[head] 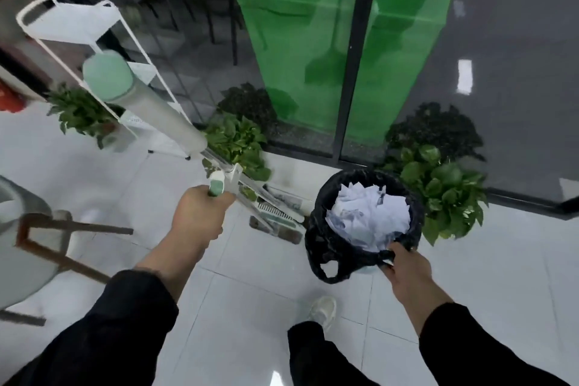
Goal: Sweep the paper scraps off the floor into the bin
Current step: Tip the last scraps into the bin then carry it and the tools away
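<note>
Green-capped broom handle (150, 106) slanting down-right from left hand (197, 216) toward bin (360, 229)

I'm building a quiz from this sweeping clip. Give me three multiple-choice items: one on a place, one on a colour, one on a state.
1. Where does the bin stand?
A. on the white rack
B. on the floor near the glass wall
C. on the chair

2. What colour is the bin liner?
A. black
B. green
C. white

3. What is the right hand doing?
A. hanging idle
B. gripping the bin's rim
C. holding a plant

Answers: 1 B, it stands on the tiles by the glass wall; 2 A, the bag is black; 3 B, its fingers curl over the near rim, while the left hand holds the broom-set handle.
</note>
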A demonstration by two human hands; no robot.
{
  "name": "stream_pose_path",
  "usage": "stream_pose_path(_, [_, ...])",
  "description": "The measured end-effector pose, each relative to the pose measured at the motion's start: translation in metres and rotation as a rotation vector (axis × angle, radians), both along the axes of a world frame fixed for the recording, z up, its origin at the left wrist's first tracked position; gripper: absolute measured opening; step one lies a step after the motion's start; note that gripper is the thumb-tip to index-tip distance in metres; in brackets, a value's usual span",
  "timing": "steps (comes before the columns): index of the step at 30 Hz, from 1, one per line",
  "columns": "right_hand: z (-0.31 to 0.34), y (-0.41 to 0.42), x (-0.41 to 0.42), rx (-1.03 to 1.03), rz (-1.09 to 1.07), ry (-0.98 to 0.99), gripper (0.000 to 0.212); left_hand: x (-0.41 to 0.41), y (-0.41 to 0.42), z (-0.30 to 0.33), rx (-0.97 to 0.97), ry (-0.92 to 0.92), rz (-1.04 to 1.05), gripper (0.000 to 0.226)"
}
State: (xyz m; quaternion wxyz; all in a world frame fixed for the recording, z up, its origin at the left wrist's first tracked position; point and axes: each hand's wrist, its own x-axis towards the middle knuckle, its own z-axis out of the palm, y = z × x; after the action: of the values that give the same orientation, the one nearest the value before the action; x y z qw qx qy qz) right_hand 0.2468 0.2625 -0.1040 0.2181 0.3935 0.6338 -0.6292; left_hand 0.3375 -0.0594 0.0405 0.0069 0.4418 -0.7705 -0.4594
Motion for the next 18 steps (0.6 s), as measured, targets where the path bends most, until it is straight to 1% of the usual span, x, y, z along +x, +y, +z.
stream_pose_path(3, [-0.024,-0.031,-0.044,-0.011,-0.029,-0.001,0.003,-0.054,-0.036,-0.014,0.056,-0.026,0.024,0.024])
stream_pose_path(4, [-0.029,-0.044,-0.06,0.001,-0.062,-0.028,0.005,-0.073,-0.049,-0.023,0.029,-0.024,0.031,0.023])
stream_pose_path(5, [-0.037,-0.056,-0.079,-0.003,-0.1,-0.049,0.009,-0.093,-0.057,-0.025,0.051,-0.024,0.035,0.022])
stream_pose_path(8, [-0.061,-0.087,-0.126,0.013,-0.126,-0.065,0.012,-0.147,-0.082,-0.045,0.051,-0.035,-0.025,0.017])
stream_pose_path(12, [-0.099,-0.124,-0.179,0.065,-0.146,-0.048,0.011,-0.222,-0.114,-0.071,0.087,-0.041,-0.118,0.02])
stream_pose_path(18, [-0.186,-0.17,-0.245,0.174,-0.109,-0.028,0.019,-0.304,-0.149,-0.122,0.171,0.013,-0.186,0.022])
